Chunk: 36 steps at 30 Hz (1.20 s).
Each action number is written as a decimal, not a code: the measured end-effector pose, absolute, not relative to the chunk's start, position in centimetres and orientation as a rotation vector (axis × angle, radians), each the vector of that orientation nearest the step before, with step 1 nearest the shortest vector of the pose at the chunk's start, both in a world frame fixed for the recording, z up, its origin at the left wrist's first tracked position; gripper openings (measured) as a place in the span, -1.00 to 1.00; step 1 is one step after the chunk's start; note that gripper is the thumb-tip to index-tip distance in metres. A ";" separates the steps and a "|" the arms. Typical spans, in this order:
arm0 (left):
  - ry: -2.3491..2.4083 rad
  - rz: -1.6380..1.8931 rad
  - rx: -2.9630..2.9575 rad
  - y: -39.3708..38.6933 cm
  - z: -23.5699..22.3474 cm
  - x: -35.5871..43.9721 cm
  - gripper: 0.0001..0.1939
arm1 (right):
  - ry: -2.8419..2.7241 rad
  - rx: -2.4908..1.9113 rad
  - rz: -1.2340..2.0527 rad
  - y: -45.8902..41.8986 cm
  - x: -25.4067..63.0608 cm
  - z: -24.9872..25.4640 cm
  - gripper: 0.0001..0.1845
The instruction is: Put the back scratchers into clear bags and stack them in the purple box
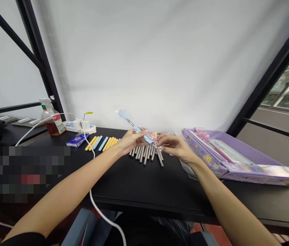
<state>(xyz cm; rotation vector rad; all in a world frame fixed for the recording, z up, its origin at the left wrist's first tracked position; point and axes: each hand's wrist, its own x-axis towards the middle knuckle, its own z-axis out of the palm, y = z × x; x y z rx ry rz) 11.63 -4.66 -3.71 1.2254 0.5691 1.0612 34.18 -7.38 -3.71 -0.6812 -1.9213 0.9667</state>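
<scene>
My left hand (130, 140) is closed around a blue stick-like item in a clear plastic sleeve (134, 127), which points up and left to a fork-like tip. My right hand (173, 146) pinches the sleeve's lower end, where pink and yellow bits show. Both hands hover over a row of grey metal rods (146, 154) lying on the black table (144, 184).
Yellow and blue sticks (100, 142) lie left of the rods. A tissue pack (76, 140), a power strip (80, 127) with a white cable and a bottle of brown liquid (52, 118) stand at back left. A purple box (236, 159) of packaged items sits right.
</scene>
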 end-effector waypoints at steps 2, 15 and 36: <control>0.567 1.036 1.248 -4.9 -3.7 11.8 -0.64 | -1.929 -0.674 0.912 -7.2 33.9 -3.9 -0.81; 0.542 0.856 1.483 -6.0 -4.5 12.8 -0.50 | -1.781 -0.959 1.036 -6.7 33.0 -4.8 -0.49; 0.941 1.097 1.620 -3.6 -6.2 11.2 0.24 | -1.850 -1.609 0.112 -5.6 37.1 -3.8 -0.62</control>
